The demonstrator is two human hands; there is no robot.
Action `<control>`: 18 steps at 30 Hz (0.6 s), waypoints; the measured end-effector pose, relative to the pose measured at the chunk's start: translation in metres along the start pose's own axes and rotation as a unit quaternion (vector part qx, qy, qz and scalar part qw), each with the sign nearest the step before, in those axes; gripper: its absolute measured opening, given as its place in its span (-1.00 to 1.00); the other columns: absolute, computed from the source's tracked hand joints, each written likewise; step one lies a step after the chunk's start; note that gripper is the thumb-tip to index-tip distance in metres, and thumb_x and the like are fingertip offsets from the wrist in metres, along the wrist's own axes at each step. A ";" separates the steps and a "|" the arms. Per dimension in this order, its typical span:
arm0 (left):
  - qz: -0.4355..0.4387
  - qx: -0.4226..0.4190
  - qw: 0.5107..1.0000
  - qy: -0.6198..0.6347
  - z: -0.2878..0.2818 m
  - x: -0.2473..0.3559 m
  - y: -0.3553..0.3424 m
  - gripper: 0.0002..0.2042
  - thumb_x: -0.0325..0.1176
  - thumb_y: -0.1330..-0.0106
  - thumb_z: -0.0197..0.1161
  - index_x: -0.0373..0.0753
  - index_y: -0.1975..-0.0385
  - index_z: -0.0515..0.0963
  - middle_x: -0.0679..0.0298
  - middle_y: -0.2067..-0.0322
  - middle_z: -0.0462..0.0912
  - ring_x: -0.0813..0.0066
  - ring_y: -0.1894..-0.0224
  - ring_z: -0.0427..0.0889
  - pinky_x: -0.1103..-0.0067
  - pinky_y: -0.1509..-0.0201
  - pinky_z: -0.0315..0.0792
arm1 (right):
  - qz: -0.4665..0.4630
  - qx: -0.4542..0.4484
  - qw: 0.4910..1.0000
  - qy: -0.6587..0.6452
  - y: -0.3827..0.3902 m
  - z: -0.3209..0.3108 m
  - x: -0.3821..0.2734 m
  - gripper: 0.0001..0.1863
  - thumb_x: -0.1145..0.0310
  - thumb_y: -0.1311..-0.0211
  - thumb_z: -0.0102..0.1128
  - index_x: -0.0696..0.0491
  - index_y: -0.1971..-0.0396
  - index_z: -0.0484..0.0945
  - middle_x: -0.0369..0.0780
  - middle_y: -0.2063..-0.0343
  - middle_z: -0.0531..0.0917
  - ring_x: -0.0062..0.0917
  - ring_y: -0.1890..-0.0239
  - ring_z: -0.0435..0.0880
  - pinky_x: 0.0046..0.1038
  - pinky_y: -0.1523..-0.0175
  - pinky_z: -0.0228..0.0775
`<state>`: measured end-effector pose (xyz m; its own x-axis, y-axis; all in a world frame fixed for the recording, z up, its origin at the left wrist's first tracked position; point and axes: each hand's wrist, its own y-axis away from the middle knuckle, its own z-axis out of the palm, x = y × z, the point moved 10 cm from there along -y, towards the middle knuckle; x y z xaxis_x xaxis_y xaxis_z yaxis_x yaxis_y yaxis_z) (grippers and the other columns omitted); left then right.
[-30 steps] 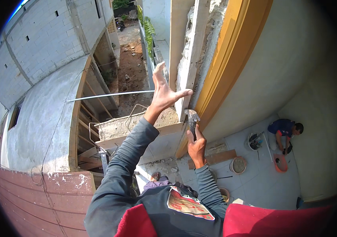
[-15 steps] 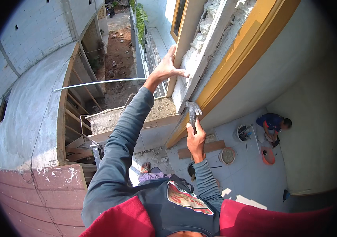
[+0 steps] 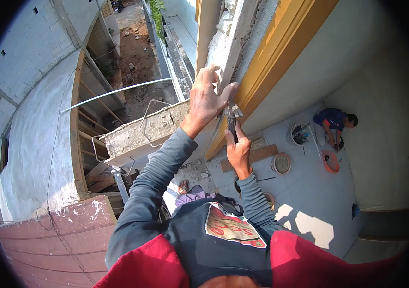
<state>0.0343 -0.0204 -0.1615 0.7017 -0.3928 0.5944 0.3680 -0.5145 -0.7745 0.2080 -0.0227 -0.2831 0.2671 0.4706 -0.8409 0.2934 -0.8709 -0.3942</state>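
In my right hand (image 3: 239,152) is a claw hammer (image 3: 232,126), its dark handle upright and its metal head just below my left thumb. My left hand (image 3: 207,98) is closed around the lower end of a whitish board (image 3: 234,45), thumb on the right and bent fingers on the left. Rough white mortar (image 3: 224,21) lies between this board and a second, tan board (image 3: 206,36). A yellow-orange frame (image 3: 276,55) runs alongside on the right. My palm hides where the board meets the concrete beam (image 3: 154,127).
Bent wire hoops (image 3: 149,115) stick out of the beam. A ground-level strip (image 3: 139,57) lies far below on the left. Down on the tiled floor are a plank (image 3: 257,157), a bucket of grey mix (image 3: 281,163), an orange tub (image 3: 330,162) and a crouching co-worker (image 3: 330,122).
My left hand has slid down the board to its lower end, close to the hammer. The hammer has stayed near that end, in my right hand. My view has shifted slightly.
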 end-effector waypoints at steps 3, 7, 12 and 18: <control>-0.009 -0.041 0.998 -0.049 0.013 -0.002 -0.012 -0.45 -0.42 -0.03 0.48 -0.28 0.01 0.33 0.02 0.31 0.46 -0.02 0.35 0.56 0.22 0.30 0.47 | -0.001 0.001 1.000 -0.005 0.000 0.003 0.008 -0.57 0.42 -0.32 0.18 0.20 -0.16 0.46 0.12 0.33 0.65 0.00 0.28 0.68 -0.24 0.17 0.49; 0.033 -0.075 0.994 -0.072 0.019 -0.002 -0.017 -0.45 -0.46 -0.02 0.48 -0.30 0.05 0.29 -0.08 0.23 0.45 -0.22 0.26 0.53 0.13 0.28 0.46 | -0.020 0.056 0.998 0.005 0.005 -0.001 0.001 -0.55 0.40 -0.33 0.18 0.25 -0.17 0.43 0.15 0.26 0.64 0.04 0.24 0.66 -0.22 0.16 0.48; 0.085 -0.065 0.987 -0.123 0.014 -0.001 -0.020 -0.48 -0.39 -0.06 0.53 -0.37 0.14 0.30 -0.01 0.35 0.53 0.08 0.45 0.60 0.33 0.38 0.49 | -0.010 0.064 0.995 0.077 0.015 0.009 0.010 -0.53 0.42 -0.30 0.20 0.28 -0.17 0.43 0.06 0.35 0.58 -0.02 0.31 0.61 -0.16 0.19 0.45; 0.026 -0.105 0.990 -0.088 0.020 -0.014 -0.020 -0.47 -0.39 -0.04 0.51 -0.37 0.14 0.27 -0.05 0.32 0.41 -0.13 0.38 0.52 0.19 0.32 0.44 | 0.008 0.053 0.995 0.085 0.011 0.021 0.029 -0.51 0.42 -0.29 0.19 0.27 -0.19 0.40 0.06 0.28 0.58 -0.02 0.26 0.60 -0.16 0.17 0.44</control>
<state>0.0294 0.0106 -0.1589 0.8182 -0.2945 0.4937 0.2057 -0.6519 -0.7299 0.1995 -0.0217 -0.3204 0.4252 0.4662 -0.7758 0.1913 -0.8841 -0.4264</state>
